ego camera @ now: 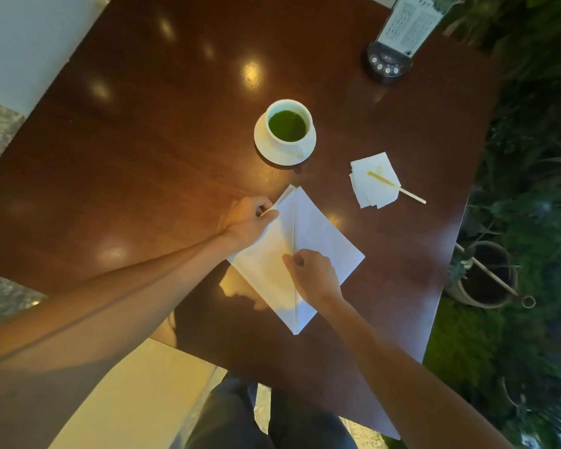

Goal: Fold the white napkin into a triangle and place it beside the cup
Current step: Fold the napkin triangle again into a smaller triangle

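On one dark table, two hands, left hand and right hand, pinch one white napkin near one cup, one saucer and one stirrer.

Warm dim light, glare on table, perhaps blurred edges.

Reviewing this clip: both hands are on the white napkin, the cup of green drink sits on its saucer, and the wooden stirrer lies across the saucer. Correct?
Not quite. In the head view the wooden stirrer lies across the small stack of napkins, apart from the saucer. The rest holds.
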